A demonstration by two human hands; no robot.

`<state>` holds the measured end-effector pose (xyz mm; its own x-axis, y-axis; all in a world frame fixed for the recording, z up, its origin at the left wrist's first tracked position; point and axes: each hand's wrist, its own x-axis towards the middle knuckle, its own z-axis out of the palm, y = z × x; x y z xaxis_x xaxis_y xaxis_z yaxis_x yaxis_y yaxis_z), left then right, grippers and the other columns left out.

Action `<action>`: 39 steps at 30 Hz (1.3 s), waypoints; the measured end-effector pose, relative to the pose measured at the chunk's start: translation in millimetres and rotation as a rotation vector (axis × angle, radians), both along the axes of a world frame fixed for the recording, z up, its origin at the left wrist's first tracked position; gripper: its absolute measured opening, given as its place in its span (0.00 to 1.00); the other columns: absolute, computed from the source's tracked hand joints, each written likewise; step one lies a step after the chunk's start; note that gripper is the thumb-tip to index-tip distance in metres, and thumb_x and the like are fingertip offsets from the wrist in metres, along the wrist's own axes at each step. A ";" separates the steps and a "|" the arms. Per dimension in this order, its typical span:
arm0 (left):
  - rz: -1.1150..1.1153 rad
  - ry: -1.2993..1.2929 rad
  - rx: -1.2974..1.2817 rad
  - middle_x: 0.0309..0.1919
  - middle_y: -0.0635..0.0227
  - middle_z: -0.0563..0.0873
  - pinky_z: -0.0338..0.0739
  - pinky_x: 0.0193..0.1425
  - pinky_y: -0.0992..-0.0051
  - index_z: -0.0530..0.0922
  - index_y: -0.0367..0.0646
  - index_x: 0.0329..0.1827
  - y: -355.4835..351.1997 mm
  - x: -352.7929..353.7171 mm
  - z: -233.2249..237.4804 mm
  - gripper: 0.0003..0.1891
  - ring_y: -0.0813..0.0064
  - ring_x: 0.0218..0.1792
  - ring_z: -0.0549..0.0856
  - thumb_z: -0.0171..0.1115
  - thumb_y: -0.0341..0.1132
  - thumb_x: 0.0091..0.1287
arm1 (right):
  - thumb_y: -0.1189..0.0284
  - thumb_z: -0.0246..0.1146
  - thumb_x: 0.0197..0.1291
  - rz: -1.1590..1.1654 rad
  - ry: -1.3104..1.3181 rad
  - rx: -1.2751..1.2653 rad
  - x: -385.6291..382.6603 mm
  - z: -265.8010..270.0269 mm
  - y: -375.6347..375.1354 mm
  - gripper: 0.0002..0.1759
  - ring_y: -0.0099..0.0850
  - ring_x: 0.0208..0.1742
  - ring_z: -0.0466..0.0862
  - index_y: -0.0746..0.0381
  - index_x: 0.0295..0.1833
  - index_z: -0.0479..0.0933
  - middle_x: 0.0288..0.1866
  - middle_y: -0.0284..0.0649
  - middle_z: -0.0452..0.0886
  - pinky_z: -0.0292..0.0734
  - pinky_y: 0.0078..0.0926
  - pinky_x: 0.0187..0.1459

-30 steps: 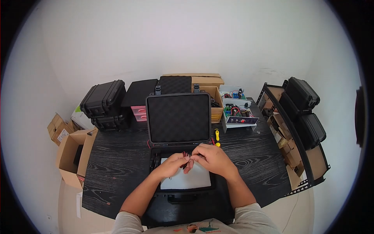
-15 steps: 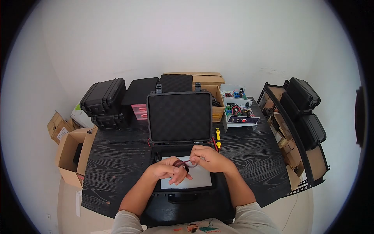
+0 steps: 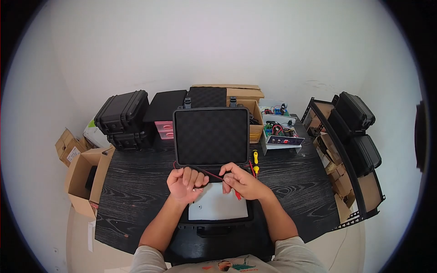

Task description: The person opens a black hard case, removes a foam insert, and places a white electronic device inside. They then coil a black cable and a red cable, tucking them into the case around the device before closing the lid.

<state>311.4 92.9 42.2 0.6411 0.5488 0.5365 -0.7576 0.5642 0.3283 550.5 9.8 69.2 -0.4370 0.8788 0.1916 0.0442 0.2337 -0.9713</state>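
A thin red-and-black cable [image 3: 213,174] stretches between my two hands above an open black hard case [image 3: 218,223]. My left hand [image 3: 185,184] is raised with its fingers curled, and the cable runs out from behind it; the rest of its length there is hidden. Thumb and fingers of my right hand [image 3: 245,183] pinch the cable near its end, where a red clip [image 3: 238,195] hangs below them. Inside the case lies a light grey panel [image 3: 218,204]. The upright lid [image 3: 211,136] is lined with dark foam.
Two yellow-handled tools [image 3: 256,157] lie right of the lid. Behind them stands an opened white device [image 3: 282,136] with exposed wiring. Stacked black cases [image 3: 122,118] are at the back left, a cardboard box [image 3: 86,182] at the table's left edge, a shelf rack [image 3: 350,164] on the right.
My left hand has moved up and left and turned, its fingers now curled. The cable coils seen around it are now hidden. A red clip now shows below my right hand.
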 end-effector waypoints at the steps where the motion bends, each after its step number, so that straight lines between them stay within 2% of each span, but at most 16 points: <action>1: -0.030 -0.013 0.060 0.23 0.63 0.83 0.78 0.71 0.59 0.83 0.43 0.27 1.0 -1.8 -0.1 0.25 0.66 0.40 0.84 0.45 0.45 0.81 | 0.70 0.51 0.88 0.027 0.050 -0.033 0.7 -0.2 -0.4 0.12 0.25 0.43 0.84 0.62 0.68 0.64 0.37 0.37 0.82 0.80 0.27 0.50; 3: -0.090 -0.038 0.177 0.20 0.64 0.80 0.79 0.70 0.59 0.81 0.43 0.24 1.3 -4.2 -0.7 0.26 0.67 0.37 0.82 0.45 0.45 0.79 | 0.68 0.52 0.88 0.079 0.151 -0.100 2.1 -2.1 -2.3 0.11 0.25 0.45 0.85 0.63 0.65 0.68 0.39 0.37 0.83 0.80 0.27 0.52; 6: -0.085 -0.047 0.172 0.20 0.65 0.78 0.80 0.70 0.57 0.79 0.44 0.24 -0.3 -4.2 -2.4 0.26 0.66 0.35 0.81 0.43 0.45 0.80 | 0.69 0.50 0.89 0.226 0.131 -0.128 10.8 -10.5 2.6 0.13 0.24 0.47 0.86 0.64 0.66 0.72 0.43 0.36 0.85 0.80 0.26 0.53; 9: -0.013 -0.045 0.048 0.23 0.65 0.78 0.78 0.74 0.56 0.79 0.43 0.27 -0.2 -4.0 2.5 0.24 0.65 0.35 0.81 0.45 0.45 0.81 | 0.69 0.56 0.86 0.330 0.159 -0.162 9.6 -4.9 -2.6 0.16 0.25 0.53 0.87 0.66 0.69 0.75 0.50 0.38 0.88 0.80 0.28 0.55; 12: 0.244 0.105 -0.351 0.26 0.66 0.79 0.76 0.78 0.53 0.79 0.43 0.32 -8.1 1.0 14.7 0.20 0.65 0.34 0.79 0.49 0.44 0.82 | 0.69 0.64 0.81 0.164 0.141 0.010 -5.8 -1.1 -10.1 0.17 0.24 0.52 0.88 0.65 0.68 0.80 0.50 0.38 0.91 0.82 0.29 0.53; 13: 0.254 0.068 -0.225 0.34 0.64 0.87 0.72 0.83 0.52 0.83 0.41 0.41 -1.5 2.4 9.1 0.19 0.61 0.45 0.86 0.51 0.44 0.84 | 0.70 0.67 0.78 0.076 0.034 0.093 -9.4 2.3 -10.1 0.16 0.25 0.50 0.89 0.64 0.65 0.82 0.49 0.38 0.91 0.82 0.29 0.51; 16: 0.365 0.149 -0.266 0.47 0.59 0.93 0.70 0.86 0.53 0.86 0.39 0.51 -6.6 9.8 15.3 0.21 0.57 0.64 0.87 0.48 0.45 0.87 | 0.70 0.72 0.72 -0.144 -0.249 0.355 -17.4 10.1 -9.8 0.12 0.29 0.45 0.90 0.62 0.56 0.87 0.44 0.39 0.92 0.84 0.31 0.47; 17: 0.320 0.098 -0.151 0.58 0.56 0.92 0.67 0.88 0.54 0.86 0.39 0.59 -0.3 9.3 5.0 0.23 0.55 0.75 0.81 0.45 0.45 0.89 | 0.70 0.72 0.71 -0.187 -0.318 0.452 -19.4 10.5 -10.7 0.11 0.32 0.43 0.90 0.62 0.55 0.87 0.42 0.39 0.92 0.84 0.31 0.46; 20: 0.422 0.174 -0.181 0.62 0.55 0.90 0.66 0.88 0.54 0.84 0.37 0.63 -9.2 16.2 15.1 0.23 0.55 0.73 0.83 0.45 0.45 0.89 | 0.71 0.73 0.69 -0.281 -0.394 0.570 -26.1 15.2 -12.8 0.10 0.38 0.40 0.89 0.61 0.53 0.88 0.41 0.40 0.91 0.85 0.33 0.44; 23: 0.425 0.194 -0.349 0.56 0.57 0.91 0.69 0.87 0.54 0.84 0.39 0.57 -9.7 13.9 22.7 0.21 0.55 0.71 0.84 0.46 0.45 0.88 | 0.72 0.73 0.68 -0.403 -0.427 0.573 -29.3 18.4 -14.3 0.09 0.39 0.40 0.89 0.60 0.51 0.88 0.40 0.41 0.90 0.84 0.34 0.44; 26: 0.227 -0.001 -0.284 0.44 0.61 0.90 0.74 0.83 0.54 0.82 0.42 0.45 5.3 -1.1 0.4 0.18 0.58 0.61 0.88 0.48 0.43 0.86 | 0.74 0.74 0.66 -0.498 -0.400 0.620 -25.8 6.3 -8.0 0.09 0.36 0.39 0.88 0.61 0.50 0.88 0.40 0.40 0.90 0.83 0.33 0.41; 27: 0.232 0.037 -0.425 0.31 0.65 0.84 0.79 0.78 0.55 0.76 0.46 0.32 0.5 -2.5 9.2 0.19 0.61 0.46 0.88 0.50 0.43 0.83 | 0.75 0.75 0.65 -0.522 -0.378 0.644 -24.5 3.1 -4.9 0.09 0.35 0.39 0.88 0.61 0.50 0.88 0.40 0.40 0.90 0.82 0.32 0.40; 30: 0.040 -0.086 -0.324 0.24 0.66 0.82 0.80 0.75 0.57 0.73 0.47 0.25 4.0 -7.1 1.9 0.22 0.62 0.38 0.86 0.50 0.44 0.82 | 0.76 0.73 0.68 -0.546 -0.203 0.795 -19.7 0.4 2.7 0.08 0.33 0.41 0.89 0.62 0.51 0.87 0.42 0.40 0.89 0.84 0.29 0.40; 33: -0.011 -0.090 -0.176 0.23 0.68 0.76 0.82 0.74 0.55 0.69 0.46 0.23 4.3 -6.7 -1.4 0.23 0.66 0.36 0.83 0.48 0.43 0.82 | 0.76 0.70 0.73 -0.639 0.359 0.559 -30.0 -14.2 7.7 0.06 0.31 0.44 0.90 0.63 0.51 0.82 0.45 0.41 0.89 0.85 0.26 0.41; 36: -0.019 -0.082 -0.055 0.24 0.67 0.78 0.81 0.76 0.55 0.71 0.46 0.25 3.1 -3.0 0.2 0.23 0.65 0.41 0.85 0.46 0.43 0.83 | 0.75 0.68 0.77 -0.612 0.600 0.224 -22.2 -21.0 5.5 0.06 0.29 0.45 0.90 0.62 0.50 0.76 0.47 0.43 0.89 0.87 0.25 0.42; 39: 0.098 -0.005 -0.235 0.26 0.66 0.80 0.79 0.78 0.55 0.72 0.45 0.26 -4.1 -0.6 7.4 0.23 0.63 0.44 0.87 0.46 0.43 0.84 | 0.75 0.69 0.76 -0.560 0.606 0.136 -20.6 -21.8 7.1 0.10 0.28 0.40 0.91 0.61 0.52 0.73 0.45 0.42 0.88 0.87 0.24 0.40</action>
